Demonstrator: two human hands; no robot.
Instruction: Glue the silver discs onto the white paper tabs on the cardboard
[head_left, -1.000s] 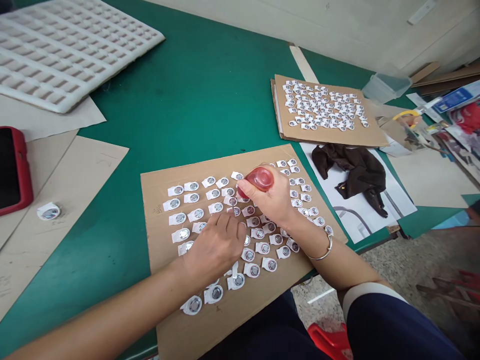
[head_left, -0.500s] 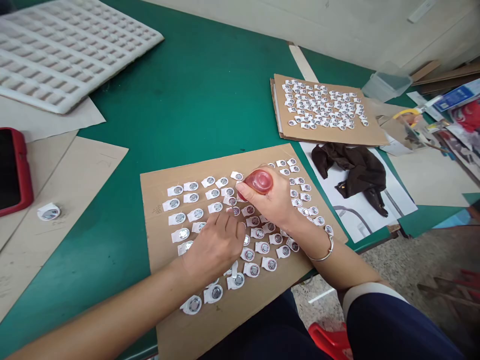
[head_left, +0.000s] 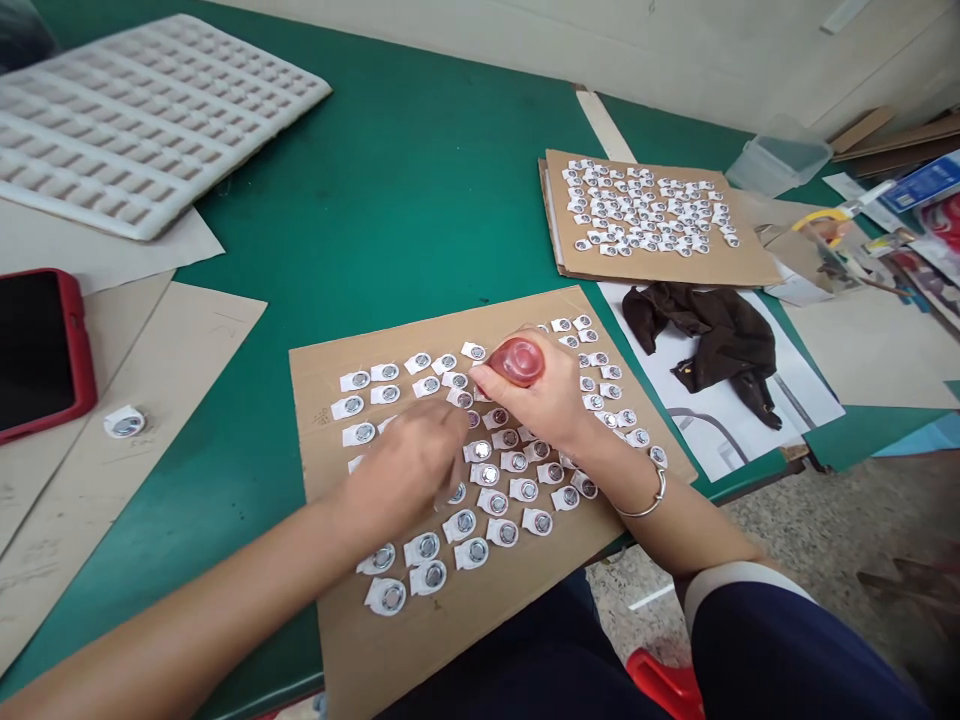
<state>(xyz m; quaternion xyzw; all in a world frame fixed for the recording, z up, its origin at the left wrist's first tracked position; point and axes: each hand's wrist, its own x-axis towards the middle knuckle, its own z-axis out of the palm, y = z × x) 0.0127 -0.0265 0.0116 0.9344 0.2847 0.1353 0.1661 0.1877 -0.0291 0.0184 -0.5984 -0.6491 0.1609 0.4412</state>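
Observation:
A brown cardboard sheet [head_left: 420, 650] lies on the green table, bearing rows of small white tabs with round metallic discs [head_left: 471, 553]. Over its upper right part, my right hand [head_left: 536, 395] is wrapped round a red translucent squeeze bottle [head_left: 517, 362], its rounded base facing up; the tip is hidden. My left hand [head_left: 420, 450] hovers over the middle left of the sheet, blurred by motion, its fingers bent downward. Whether it holds anything cannot be made out.
Another cardboard sheet [head_left: 652, 265] with similar discs lies at the back right. A dark cloth [head_left: 705, 340] rests on white paper beside it. At left are a white gridded tray [head_left: 161, 120], a red-cased phone [head_left: 37, 350] and a single disc tab [head_left: 125, 422]. Scissors [head_left: 829, 218] lie far right.
My left hand has drawn back to the left, away from my right hand, uncovering discs near the middle. My right hand still grips the bottle in nearly the same place.

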